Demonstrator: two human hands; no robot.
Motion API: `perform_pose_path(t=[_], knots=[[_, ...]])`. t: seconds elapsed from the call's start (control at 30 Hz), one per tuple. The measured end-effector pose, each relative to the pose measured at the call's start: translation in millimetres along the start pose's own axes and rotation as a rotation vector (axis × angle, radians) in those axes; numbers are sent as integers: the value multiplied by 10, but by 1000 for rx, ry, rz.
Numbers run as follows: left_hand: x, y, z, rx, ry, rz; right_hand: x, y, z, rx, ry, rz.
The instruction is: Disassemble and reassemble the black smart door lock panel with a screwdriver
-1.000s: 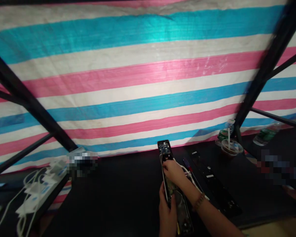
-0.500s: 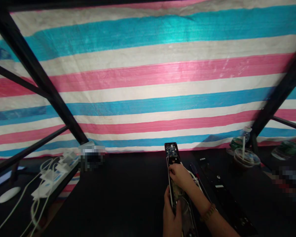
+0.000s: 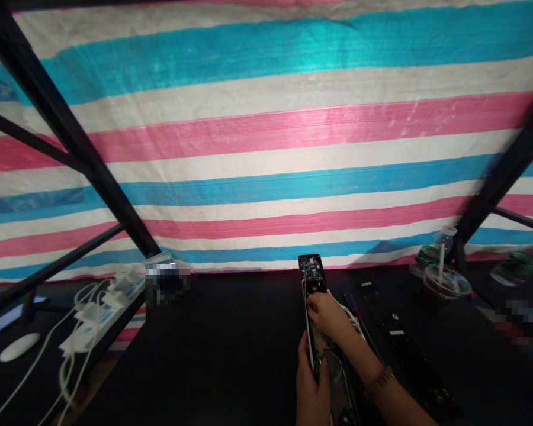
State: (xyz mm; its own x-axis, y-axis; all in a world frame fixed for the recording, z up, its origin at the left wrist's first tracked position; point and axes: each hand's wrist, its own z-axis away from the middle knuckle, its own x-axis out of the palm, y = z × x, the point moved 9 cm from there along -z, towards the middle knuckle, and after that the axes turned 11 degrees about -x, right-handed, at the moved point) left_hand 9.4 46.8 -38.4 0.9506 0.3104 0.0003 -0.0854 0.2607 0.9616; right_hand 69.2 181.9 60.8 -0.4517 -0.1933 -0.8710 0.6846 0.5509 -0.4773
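Observation:
A long, narrow black electronic device casing (image 3: 305, 277) lies lengthwise in front of me, its inside exposed. At its far end shows a circuit board (image 3: 311, 267) with small parts, and a thin white wire runs along the left edge. My left hand (image 3: 313, 384) grips the casing's nearer part, thumb over the rim and fingers along the left side. Over the middle of the casing, my right hand (image 3: 329, 315) is closed in a pinch, fingertips down inside it. Whatever those fingertips hold is hidden. White cable (image 3: 352, 316) shows just right of the casing, partly behind my right hand.
Right of the casing lie a screwdriver (image 3: 350, 302) and a long black panel (image 3: 411, 355). A plastic cup with a straw (image 3: 446, 282) and a bottle (image 3: 430, 254) stand farther right. At left are a power strip with cables (image 3: 89, 325) and a white mouse (image 3: 19, 347). Striped sheeting (image 3: 293, 142) hangs behind.
The view has shifted slightly, so everything sits a little farther right. Both hands keep nearly the same places on the casing.

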Motion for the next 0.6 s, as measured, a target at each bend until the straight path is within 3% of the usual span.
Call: perform_pose_path(t=[0.33,0.6], knots=[[-20,-99,-47,-16,26,-37,43,91,-30,91,11,-18],[-29,-29,-11,6,54,-29,58,89,-42,50,11,-49]])
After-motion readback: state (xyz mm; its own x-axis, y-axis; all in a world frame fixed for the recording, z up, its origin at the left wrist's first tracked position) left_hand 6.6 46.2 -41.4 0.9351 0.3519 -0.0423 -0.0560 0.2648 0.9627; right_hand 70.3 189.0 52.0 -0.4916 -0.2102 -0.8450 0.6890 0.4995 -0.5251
